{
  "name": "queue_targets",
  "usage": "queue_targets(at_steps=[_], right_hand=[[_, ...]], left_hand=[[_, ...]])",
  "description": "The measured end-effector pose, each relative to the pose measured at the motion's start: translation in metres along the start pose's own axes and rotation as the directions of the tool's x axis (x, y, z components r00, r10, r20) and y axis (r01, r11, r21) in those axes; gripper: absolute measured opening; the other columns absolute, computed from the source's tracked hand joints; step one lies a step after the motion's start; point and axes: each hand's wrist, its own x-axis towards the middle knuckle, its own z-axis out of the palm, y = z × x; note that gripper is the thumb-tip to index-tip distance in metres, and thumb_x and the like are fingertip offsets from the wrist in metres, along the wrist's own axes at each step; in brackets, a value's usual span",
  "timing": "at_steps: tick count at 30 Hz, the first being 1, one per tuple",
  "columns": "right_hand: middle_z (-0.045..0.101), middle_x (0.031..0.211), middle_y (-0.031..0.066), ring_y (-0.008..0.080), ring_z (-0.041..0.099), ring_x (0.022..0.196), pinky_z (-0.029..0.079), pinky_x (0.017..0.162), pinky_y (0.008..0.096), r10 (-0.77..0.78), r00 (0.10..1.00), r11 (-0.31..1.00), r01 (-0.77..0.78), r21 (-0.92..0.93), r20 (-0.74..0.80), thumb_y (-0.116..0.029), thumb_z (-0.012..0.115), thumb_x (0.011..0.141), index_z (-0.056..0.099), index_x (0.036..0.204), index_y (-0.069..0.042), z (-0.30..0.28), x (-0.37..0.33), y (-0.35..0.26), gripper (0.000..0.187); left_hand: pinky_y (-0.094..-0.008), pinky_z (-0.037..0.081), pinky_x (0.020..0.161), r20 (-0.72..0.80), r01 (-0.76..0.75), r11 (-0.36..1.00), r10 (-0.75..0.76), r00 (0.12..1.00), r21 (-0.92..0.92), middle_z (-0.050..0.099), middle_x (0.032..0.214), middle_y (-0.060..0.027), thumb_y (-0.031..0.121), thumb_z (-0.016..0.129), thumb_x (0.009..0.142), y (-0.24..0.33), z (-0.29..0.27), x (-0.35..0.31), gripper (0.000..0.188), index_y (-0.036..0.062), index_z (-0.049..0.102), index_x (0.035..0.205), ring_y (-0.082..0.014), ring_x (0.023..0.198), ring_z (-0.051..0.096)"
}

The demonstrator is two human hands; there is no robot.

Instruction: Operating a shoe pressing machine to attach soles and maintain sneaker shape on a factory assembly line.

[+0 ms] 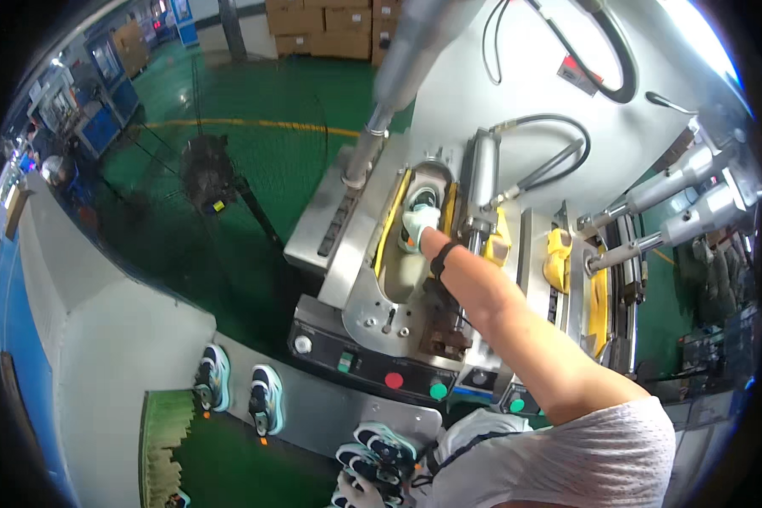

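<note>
My right hand (418, 223), in a pale glove, reaches into the long cavity of a metal press. Its fingers are closed on a dark sneaker (422, 198) with a light sole, which lies between yellow side pads (392, 222). The glove and wrist hide part of that shoe. At the lower edge, my left hand (361, 491), also gloved, is closed on a sneaker (340, 500) of the same kind, mostly cut off by the frame. Just beyond it, more dark sneakers (384, 442) with pale blue soles are bunched together.
Two sneakers (267, 398) (213, 378) stand on the grey ledge to the left. A control panel (368, 370) with red and green buttons fronts the press. Metal cylinders (483, 173) and hoses surround the cavity. A second station (559, 262) is at right; a fan (209, 169) stands beyond.
</note>
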Motion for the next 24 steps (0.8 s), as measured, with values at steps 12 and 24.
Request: queue_targets(at_steps=[12,24], right_hand=[[0.063,0.114,0.0226,0.0305,0.063,0.105,0.049,0.090,0.0376,-0.247,0.944,0.969,0.237,0.069,0.219,-0.042,0.063,0.084,0.056,0.118,0.010,-0.040,-0.016,-0.018,0.063],[0.035,0.147,0.0252,0.0374,0.037,0.137,0.030,0.114,0.0410,-0.882,0.319,0.408,0.885,0.223,0.346,-0.022,0.060,0.092,0.036,0.142,0.002,-0.113,-0.357,0.187,0.061]], left_hand=[[-0.0445,0.040,0.100,0.063,-0.120,0.992,0.117,0.991,0.036,0.054,0.121,-0.0259,0.018,0.050,0.098,0.000,0.014,-0.006,0.037,-0.0087,0.051,0.123,-0.0399,0.113,0.051],[-0.0459,0.039,0.101,0.125,-0.329,0.943,0.321,0.939,0.051,0.050,0.127,-0.0225,0.021,0.052,0.094,-0.019,0.014,0.010,0.034,-0.0019,0.058,0.119,-0.0382,0.116,0.049]])
